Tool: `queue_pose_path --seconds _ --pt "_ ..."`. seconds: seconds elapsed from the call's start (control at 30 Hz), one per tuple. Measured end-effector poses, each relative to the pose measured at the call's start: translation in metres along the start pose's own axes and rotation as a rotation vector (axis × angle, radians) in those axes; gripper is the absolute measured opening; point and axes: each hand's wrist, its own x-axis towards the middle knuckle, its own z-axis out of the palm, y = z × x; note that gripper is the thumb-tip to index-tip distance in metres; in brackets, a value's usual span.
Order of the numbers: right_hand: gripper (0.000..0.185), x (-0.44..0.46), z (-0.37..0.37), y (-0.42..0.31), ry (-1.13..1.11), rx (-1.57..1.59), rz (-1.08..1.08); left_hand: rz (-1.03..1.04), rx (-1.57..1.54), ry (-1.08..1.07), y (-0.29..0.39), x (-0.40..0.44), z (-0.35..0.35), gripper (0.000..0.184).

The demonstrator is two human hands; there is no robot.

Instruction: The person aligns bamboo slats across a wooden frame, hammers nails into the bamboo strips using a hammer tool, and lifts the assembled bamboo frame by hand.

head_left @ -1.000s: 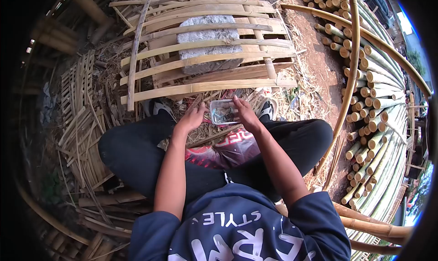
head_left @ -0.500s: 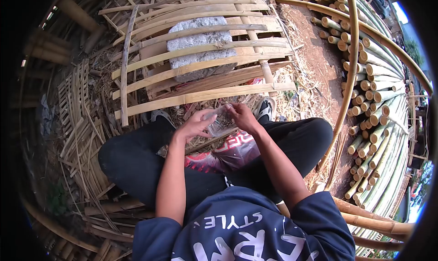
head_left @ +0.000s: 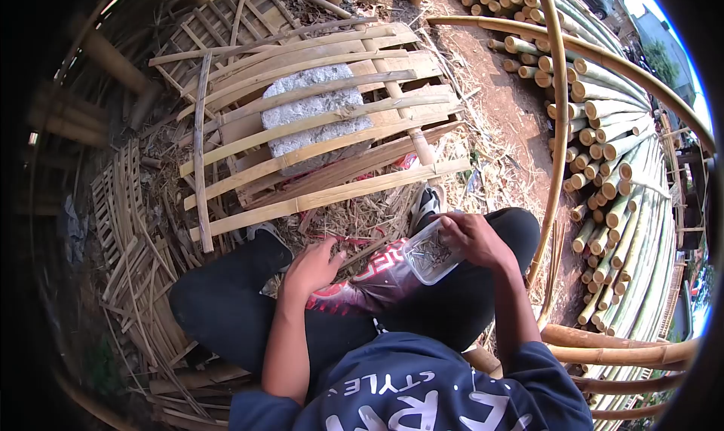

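At 4 o'clock from the middle of the view, a clear plastic container (head_left: pixel 432 259) is held tilted over the inner side of the person's right leg (head_left: pixel 471 299). It contains a loose layer of small, thin pieces, metallic in look and probably nails; they are too fine to confirm.

Change noted: half a second ago both hands were at the container in front of the lap. The hands are now apart. The right hand (head_left: pixel 477 239), between 3 and 4 o'clock, is closed on the container's far rim and has carried it toward the right knee. The left hand (head_left: pixel 311 269), at 7 o'clock, has come off it and is nearest the red-and-grey printed material (head_left: pixel 377 284) at 6 o'clock. Its fingers point forward, loosely bent; whether they pinch a small piece cannot be told.

Assessment: the container now depends on one hand alone, and the left is clear of it. With the tilt, loose contents could slide toward the low edge.

Surroundings: a bamboo slat frame (head_left: pixel 324 198), from 10 to 1 o'clock, lies beyond both hands, apart from them. A rough grey block (head_left: pixel 309 112) shows between its slats at 11 o'clock. Stacked bamboo poles (head_left: pixel 620 146) occupy 2 to 4 o'clock.
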Motion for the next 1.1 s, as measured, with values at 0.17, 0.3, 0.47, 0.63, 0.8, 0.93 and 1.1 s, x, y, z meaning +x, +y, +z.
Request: queue_pose_path --seconds 0.17,0.3,0.47,0.63,0.8,0.93,1.1 --pt "0.043 -0.019 -0.095 0.004 0.275 0.345 0.059 -0.015 0.08 -0.113 0.0 0.011 0.015 0.039" --pt "0.044 0.017 -0.159 0.028 0.506 0.415 0.03 0.037 0.078 -0.179 0.013 0.011 0.024 0.039" --pt "0.042 0.124 -0.178 0.062 0.559 0.452 0.149 0.141 -0.013 -0.244 0.041 -0.016 0.012 0.041" --pt "0.032 0.224 -0.157 0.102 0.491 0.5 0.257 0.307 -0.167 -0.201 0.065 -0.055 -0.033 0.044" --pt "0.029 0.25 -0.144 0.103 0.471 0.427 0.299 0.265 -0.192 -0.154 0.08 -0.085 -0.09 0.045" --pt "0.03 0.252 -0.14 0.09 0.474 0.378 0.335 0.408 -0.302 0.032 0.079 -0.097 -0.134 0.04" --pt "0.032 0.275 -0.138 0.1 0.516 0.019 0.253 0.21 -0.249 0.639 0.056 -0.084 -0.17 0.03"
